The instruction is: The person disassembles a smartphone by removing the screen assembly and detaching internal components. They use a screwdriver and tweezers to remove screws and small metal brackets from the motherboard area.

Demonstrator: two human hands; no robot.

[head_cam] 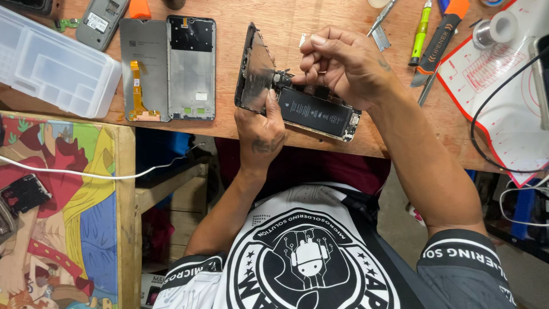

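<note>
Wooden counter (320,11), centre frame: the left hand (260,134) grips an opened phone (314,111) by its lifted screen (255,71), while the right hand (343,63) pinches closed over its internals. Upper left, a clear plastic organiser box (54,66) sits seemingly empty.

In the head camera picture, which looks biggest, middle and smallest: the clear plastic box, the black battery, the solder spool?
1. Clear plastic box, biggest.
2. Black battery.
3. Solder spool, smallest, though it lies farther from the camera.
</note>
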